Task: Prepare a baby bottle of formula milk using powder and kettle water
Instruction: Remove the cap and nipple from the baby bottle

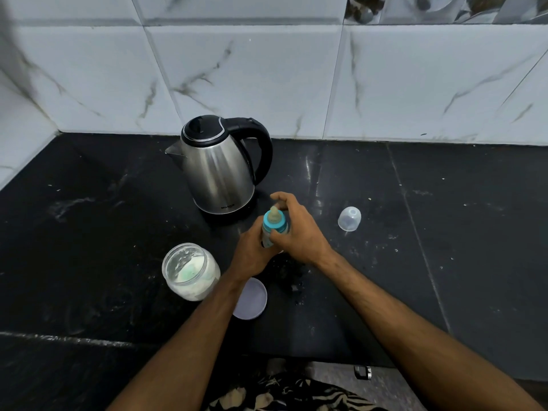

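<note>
The baby bottle (273, 223), with a blue collar and a pale teat, stands upright in the middle of the black counter. My left hand (252, 256) wraps its lower body from the left. My right hand (296, 229) grips the blue collar from the right, fingers curled over the top. The steel kettle (218, 166) with black lid and handle stands just behind the bottle, spout to the left. An open glass jar of white powder (189, 271) sits to the left, with a green scoop inside it. The jar's pale lid (250, 298) lies beside it, partly under my left forearm.
The bottle's clear dome cap (350, 218) lies on the counter to the right. A marble-tiled wall (267, 69) runs along the back and left side. The counter's front edge (326, 363) is close to my body. Small specks and smears dot the black counter (444, 232).
</note>
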Action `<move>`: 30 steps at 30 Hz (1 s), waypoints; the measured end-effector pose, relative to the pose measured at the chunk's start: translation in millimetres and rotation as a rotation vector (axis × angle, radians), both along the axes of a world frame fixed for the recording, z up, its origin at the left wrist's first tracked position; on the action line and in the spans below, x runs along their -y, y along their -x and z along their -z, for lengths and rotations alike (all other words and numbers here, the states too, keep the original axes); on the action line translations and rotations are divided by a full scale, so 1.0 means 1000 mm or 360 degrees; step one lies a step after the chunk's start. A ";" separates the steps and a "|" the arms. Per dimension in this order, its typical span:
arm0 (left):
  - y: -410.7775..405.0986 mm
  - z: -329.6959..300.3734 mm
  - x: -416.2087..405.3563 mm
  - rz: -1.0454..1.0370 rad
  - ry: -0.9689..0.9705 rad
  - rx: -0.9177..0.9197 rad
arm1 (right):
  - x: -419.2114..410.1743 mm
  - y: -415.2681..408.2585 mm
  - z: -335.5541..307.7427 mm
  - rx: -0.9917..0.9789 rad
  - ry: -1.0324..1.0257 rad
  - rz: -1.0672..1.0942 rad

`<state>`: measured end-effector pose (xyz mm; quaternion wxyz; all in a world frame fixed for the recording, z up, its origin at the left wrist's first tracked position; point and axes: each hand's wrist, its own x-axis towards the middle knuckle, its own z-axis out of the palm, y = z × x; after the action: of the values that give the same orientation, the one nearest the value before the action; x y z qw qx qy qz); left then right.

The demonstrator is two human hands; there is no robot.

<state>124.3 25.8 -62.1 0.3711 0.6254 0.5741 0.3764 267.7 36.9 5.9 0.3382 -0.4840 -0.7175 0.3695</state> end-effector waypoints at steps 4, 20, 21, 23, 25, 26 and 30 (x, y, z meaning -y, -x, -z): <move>0.001 -0.001 0.000 0.0010 -0.0036 -0.0030 | 0.001 -0.001 0.003 0.0057 -0.0016 0.0030; -0.001 0.000 0.001 0.0010 -0.0006 0.0023 | 0.003 0.006 0.007 0.0080 -0.0160 0.0267; -0.001 0.001 0.001 0.0009 -0.0009 0.0021 | 0.003 0.005 0.006 0.0052 -0.0151 0.0218; 0.000 0.001 0.001 0.0009 -0.0018 0.0013 | 0.003 0.004 0.005 0.0034 -0.0128 0.0113; 0.000 0.001 0.000 0.0004 -0.0026 -0.0012 | 0.004 0.004 0.006 0.0066 -0.0124 0.0088; 0.000 0.001 0.000 0.0007 -0.0027 -0.0026 | 0.004 0.004 0.007 0.0094 -0.0128 0.0117; 0.000 0.004 -0.001 0.0013 0.0000 -0.0004 | 0.003 0.004 0.008 0.0160 -0.0193 0.0273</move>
<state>124.8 26.6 -65.7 0.3719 0.6282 0.5719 0.3741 263.4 33.8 -1.9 0.3607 -0.5401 -0.7107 0.2704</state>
